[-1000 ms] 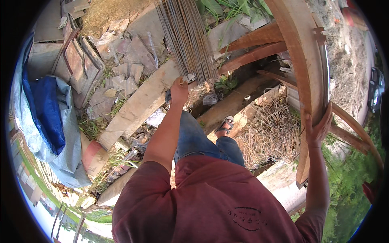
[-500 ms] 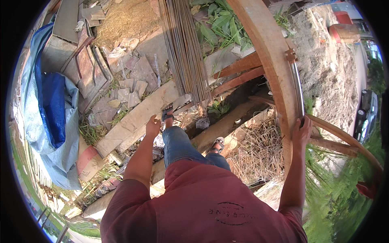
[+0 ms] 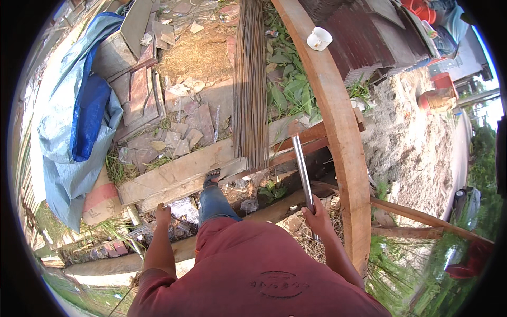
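Observation:
In my right hand [image 3: 317, 214] is a shiny metal bar with a rusty head [image 3: 303, 171], the fingers closed round its lower part. It slants up and away, left of the long curved-looking wooden beam [image 3: 338, 137]; its head looks smeared. Loosely curled, my left hand [image 3: 163, 214] hangs over the rubble at the left with nothing seen in it, thumb and finger slightly apart. Ahead of me lies a bundle of rusty steel rods [image 3: 250, 90], its near end over a concrete ledge [image 3: 179, 168].
My sandalled foot [image 3: 212, 176] is at the ledge. A white cup [image 3: 319, 39] stands on the beam. Bent rods lie below my right hand. Blue tarpaulin [image 3: 79, 142] covers the left side; broken tiles [image 3: 177, 138] lie nearby. A sand heap [image 3: 406, 127] rises beyond the beam.
My right hand has lifted the metal bar off the beam and swung it left. My left hand has dropped back and left. The view has shifted, bringing the white cup in.

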Motion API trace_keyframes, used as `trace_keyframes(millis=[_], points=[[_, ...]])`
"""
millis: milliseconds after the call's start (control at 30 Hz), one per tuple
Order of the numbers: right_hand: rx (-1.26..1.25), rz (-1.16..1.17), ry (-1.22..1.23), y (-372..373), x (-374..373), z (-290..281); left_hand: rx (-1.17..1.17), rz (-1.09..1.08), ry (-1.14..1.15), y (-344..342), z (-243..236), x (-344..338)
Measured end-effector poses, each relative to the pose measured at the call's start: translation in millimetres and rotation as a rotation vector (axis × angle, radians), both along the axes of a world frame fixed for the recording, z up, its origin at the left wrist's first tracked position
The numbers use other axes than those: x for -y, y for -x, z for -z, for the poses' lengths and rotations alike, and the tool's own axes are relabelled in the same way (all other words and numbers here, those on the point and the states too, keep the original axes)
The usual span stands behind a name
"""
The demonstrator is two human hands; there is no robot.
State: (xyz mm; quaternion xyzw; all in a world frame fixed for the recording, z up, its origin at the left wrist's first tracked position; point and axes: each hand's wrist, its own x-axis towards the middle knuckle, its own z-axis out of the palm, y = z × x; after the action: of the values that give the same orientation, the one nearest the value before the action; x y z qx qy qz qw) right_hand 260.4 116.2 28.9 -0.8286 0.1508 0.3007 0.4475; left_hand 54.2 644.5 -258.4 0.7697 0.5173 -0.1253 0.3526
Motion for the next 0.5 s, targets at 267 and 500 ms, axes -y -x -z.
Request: trace_keyframes(millis=[267,500], points=[[-0.067,-0.89,0.414,-89.0,-55.8,53.2,0.191,0.159,0.161,-41.0,-55.2,69.2],[0.468,-0.327,0.306,-155.6,-145.7,73.3,0.011,-0.141,0.164,48.6,-13.7,21.4]])
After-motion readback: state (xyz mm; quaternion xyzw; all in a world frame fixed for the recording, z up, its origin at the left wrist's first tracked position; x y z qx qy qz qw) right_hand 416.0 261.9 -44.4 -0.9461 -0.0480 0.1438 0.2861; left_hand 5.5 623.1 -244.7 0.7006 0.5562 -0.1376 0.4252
